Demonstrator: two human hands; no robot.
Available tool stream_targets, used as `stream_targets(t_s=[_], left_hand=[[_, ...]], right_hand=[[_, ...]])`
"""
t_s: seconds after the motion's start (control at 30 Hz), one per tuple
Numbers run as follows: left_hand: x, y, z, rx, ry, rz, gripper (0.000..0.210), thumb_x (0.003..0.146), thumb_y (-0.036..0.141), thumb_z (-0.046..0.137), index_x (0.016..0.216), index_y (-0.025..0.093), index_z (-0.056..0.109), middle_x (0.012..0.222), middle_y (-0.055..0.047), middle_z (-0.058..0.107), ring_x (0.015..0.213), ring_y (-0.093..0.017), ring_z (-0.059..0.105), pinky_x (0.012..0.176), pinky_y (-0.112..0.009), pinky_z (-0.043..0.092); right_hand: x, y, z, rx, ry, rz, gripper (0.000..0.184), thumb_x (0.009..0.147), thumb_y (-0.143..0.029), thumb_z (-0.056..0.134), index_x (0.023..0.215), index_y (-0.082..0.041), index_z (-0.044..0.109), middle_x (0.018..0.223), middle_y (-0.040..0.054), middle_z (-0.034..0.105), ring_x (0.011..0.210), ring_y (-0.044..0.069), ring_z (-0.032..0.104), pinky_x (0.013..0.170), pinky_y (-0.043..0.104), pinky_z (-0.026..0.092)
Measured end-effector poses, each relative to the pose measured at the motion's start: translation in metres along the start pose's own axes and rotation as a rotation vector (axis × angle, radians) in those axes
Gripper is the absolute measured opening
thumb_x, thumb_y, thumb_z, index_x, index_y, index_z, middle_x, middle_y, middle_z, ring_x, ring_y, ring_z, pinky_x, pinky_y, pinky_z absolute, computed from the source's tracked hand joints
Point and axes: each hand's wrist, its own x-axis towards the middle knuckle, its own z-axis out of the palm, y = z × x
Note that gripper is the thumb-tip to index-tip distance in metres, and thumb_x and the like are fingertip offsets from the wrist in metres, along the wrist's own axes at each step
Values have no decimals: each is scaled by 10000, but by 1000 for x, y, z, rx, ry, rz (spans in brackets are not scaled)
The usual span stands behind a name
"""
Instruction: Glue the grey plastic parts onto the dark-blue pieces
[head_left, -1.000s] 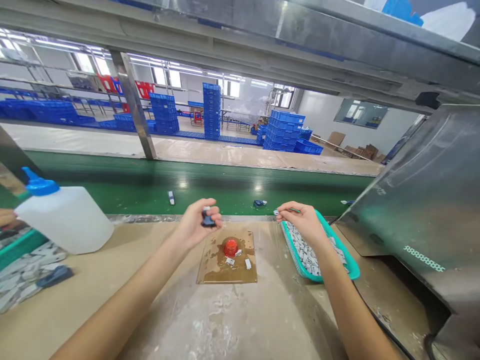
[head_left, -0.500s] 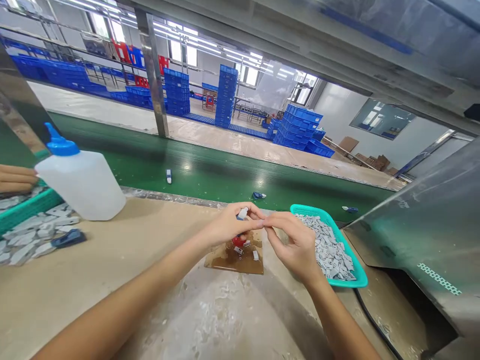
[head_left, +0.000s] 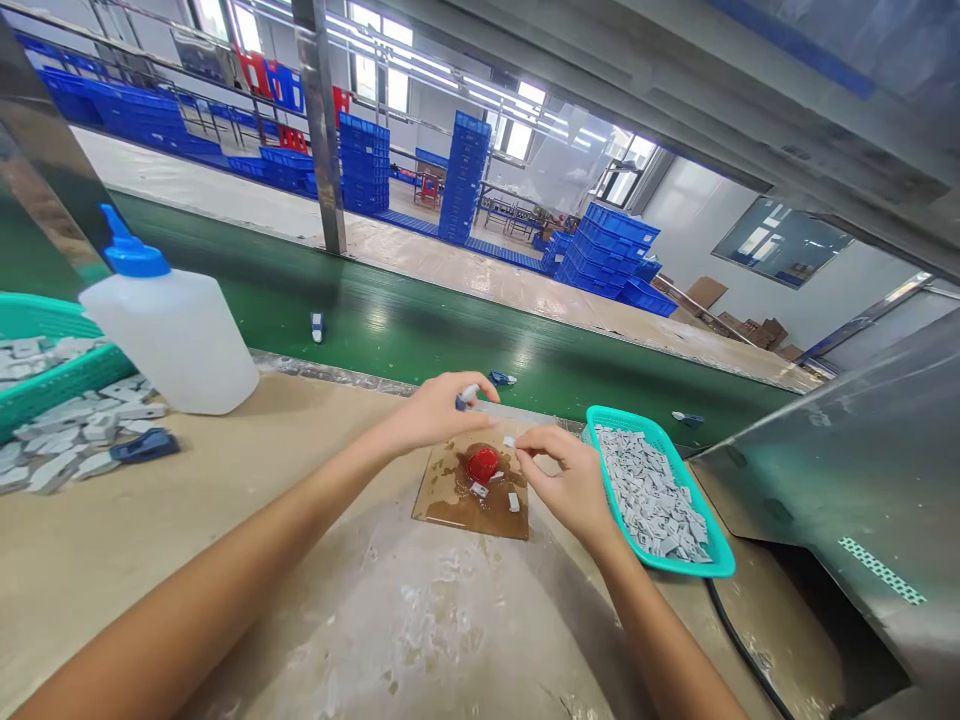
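pinching a small white pc (head_left: 510, 441) btwn thumb & fingertips, the right hand (head_left: 564, 474) is holding it near the left hand (head_left: 433, 412), which is holding a blue-and-white part (head_left: 466, 397) w/ thumb & fingertips standing apart past it. key relation: the small white pc is lying approx 4 o'clock from the blue-and-white part, a gap btwn them, no contact. the blue-and-white part is pointing its white end to abt 2 o'clock, blue end to abt 8. the small white pc is prob. too tiny here to read its long axis. right hand is sitting nearer the right-side basket, left hand nearer the belt.

below the hands, a wet brown plate (head_left: 442, 512) is lying on the bench (head_left: 480, 640), bearing a red round thing (head_left: 482, 464) at abt 8 o'clock from the right fingertips, plus some loose white pcs (head_left: 478, 490).

containers: the right teal basket (head_left: 679, 568) is sitting at 3 o'clock from the right hand, holding a heap of grey-white pcs (head_left: 660, 500). the left teal basket (head_left: 67, 383) is sitting at 9 o'clock from the left hand, similar pcs inside; more grey pcs (head_left: 67, 440) are lying in front, a dark blue part (head_left: 146, 446) beside them. a squeeze bottle (head_left: 176, 345) is standing next to that basket. at 12 o'clock, the green belt (head_left: 412, 340) is carrying a few blue-and-white units (head_left: 317, 327).
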Motion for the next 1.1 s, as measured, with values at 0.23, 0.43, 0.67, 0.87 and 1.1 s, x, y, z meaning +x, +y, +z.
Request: stream_targets(t_s=[0.23,0.43,0.67,0.87,1.1], left_hand=[[7,2,-19,-642,114,-356,98,650,91,506,673,125,595,538,14,482,490,-89,466,581,-266,416],[5,2,-15,-693,31,-353,197,648,142,612,835,99,654,615,-5,551,580,-100,508,667,-280,420],[11,-12,-13,-676,-23,-327,223,631,203,672,838,120,666,662,-36,609,603,-96,532,626,-251,415],[10,-11,-7,-791,5,-287,220,648,75,628,861,130,648,762,-51,635,721,-128,597,755,-285,457],[9,-16,-6,-687,-41,-276,225,556,112,694,768,159,637,747,-30,643,721,-149,607,720,-302,483]], right_hand=[[-10,17,21,44,-122,53,146,707,-109,531,627,-183,628,678,39,667,640,161,617,575,267,500],[-13,19,23,20,-145,8,164,721,-106,503,637,-192,615,689,38,655,642,158,611,574,269,498],[-12,19,24,7,-132,-6,166,734,-107,492,638,-181,605,683,42,649,627,152,600,550,259,485],[-12,16,23,-3,-120,0,163,750,-119,496,677,-190,624,683,34,645,597,139,587,534,249,477],[-5,7,13,68,-3,37,148,732,-126,525,656,-195,632,670,25,646,587,135,571,565,265,478]])
